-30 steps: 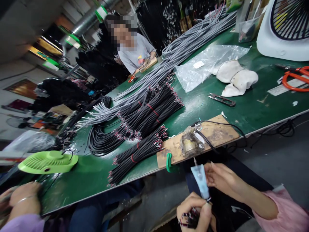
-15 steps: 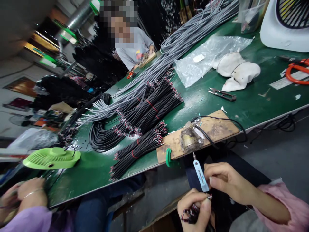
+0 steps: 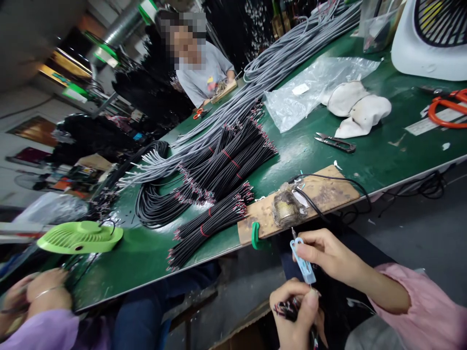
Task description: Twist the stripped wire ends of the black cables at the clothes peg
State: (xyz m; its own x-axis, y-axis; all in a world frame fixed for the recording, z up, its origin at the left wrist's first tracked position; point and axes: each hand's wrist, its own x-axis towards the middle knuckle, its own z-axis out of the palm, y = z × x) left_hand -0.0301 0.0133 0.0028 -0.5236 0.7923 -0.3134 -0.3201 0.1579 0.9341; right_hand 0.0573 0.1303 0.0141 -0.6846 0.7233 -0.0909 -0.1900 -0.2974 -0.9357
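My right hand pinches a light-blue plastic clip, thumb and fingers closed on its upper end. A thin metal tip shows just above the clip, below a grimy, brownish-yellow lump on a wooden board. Lower down, my left hand is closed around a bunch of black cables with stripped red and white wire ends. Its thumb and forefinger press together just under the clip's lower end, where a fine wire seems to run. Exactly what lies between these fingertips is too small to make out.
Bundled black cables and long grey cables lie on the green table. A green clamp grips the board's edge. Thread snips, white gloves and a white fan are rightward. Co-workers sit left and opposite.
My right hand has moved up and left from beside the clip and now pinches its upper end. My left hand stays nearly in place with the cables.
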